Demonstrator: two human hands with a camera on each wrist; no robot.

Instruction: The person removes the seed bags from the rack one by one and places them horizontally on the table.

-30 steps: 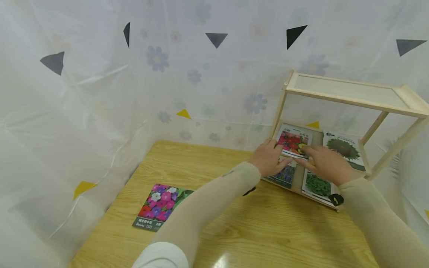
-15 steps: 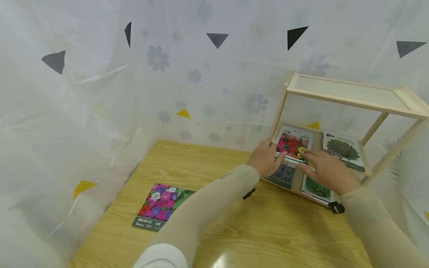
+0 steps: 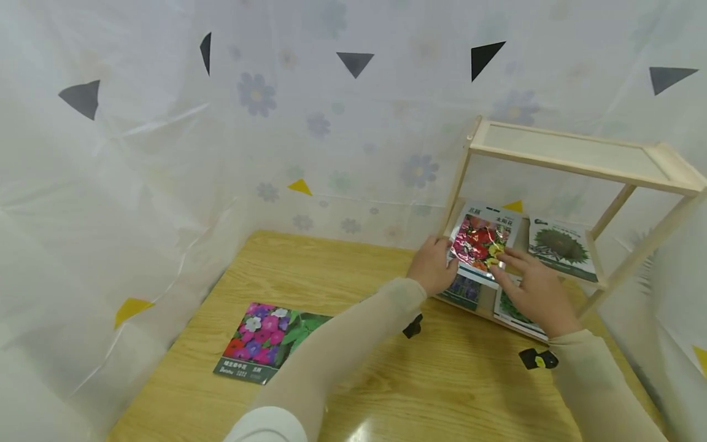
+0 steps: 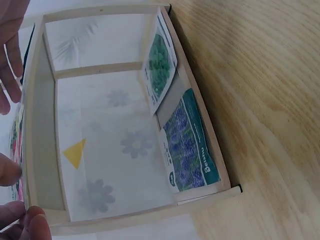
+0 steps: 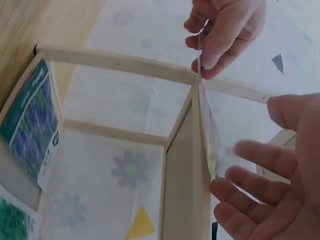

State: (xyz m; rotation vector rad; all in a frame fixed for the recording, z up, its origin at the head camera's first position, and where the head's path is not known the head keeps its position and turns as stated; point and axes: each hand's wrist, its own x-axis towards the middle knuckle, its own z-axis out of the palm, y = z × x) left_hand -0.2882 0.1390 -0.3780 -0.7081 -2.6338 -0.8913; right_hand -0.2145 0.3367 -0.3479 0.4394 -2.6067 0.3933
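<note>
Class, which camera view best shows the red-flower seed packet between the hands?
The head view: there the red-flower seed packet shows its printed front broadly, despite some glare. The left wrist view catches only a thin strip near the picture's left edge. The right wrist view shows it nearly edge-on, its picture hard to make out.

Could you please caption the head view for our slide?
Left hand pinches a red-flower packet at a wooden rack, right hand alongside; pink-flower packet on the table.
</note>
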